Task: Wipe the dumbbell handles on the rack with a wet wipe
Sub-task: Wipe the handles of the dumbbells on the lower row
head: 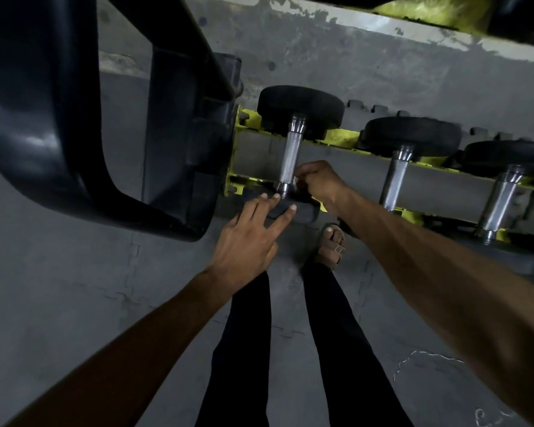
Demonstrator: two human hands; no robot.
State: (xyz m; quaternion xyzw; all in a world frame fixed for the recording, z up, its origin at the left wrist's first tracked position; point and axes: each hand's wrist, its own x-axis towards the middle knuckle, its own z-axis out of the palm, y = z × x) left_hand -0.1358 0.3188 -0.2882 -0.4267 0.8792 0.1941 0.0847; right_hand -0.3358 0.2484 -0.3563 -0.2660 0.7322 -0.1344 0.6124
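**Inspector:** Start with the biggest item.

**Operator:** I see the yellow rack (341,140) carrying three dumbbells across its rails. A dark machine frame (43,118) stands to the left of the working grip.

**Inspector:** Which dumbbell is in hand?

**Operator:** The leftmost dumbbell (299,104). Its knurled handle (291,158) runs up and away from the grip. The second handle (393,183) and third handle (500,201) lie to the right, untouched.

**Inspector:** Grip state?

**Operator:** The right hand (319,180) is curled at the near end of the handle, fingers bunched. I think it pinches a pale wet wipe (296,180), though only a sliver shows. The left hand (247,238) is spread, fingertips resting on the near head (278,208).

**Inspector:** Risks?

**Operator:** With so little wipe exposed, bare fingers may rub the knurling instead. A hard stroke could roll the dumbbell toward the sandalled foot (332,241) directly below the grip.
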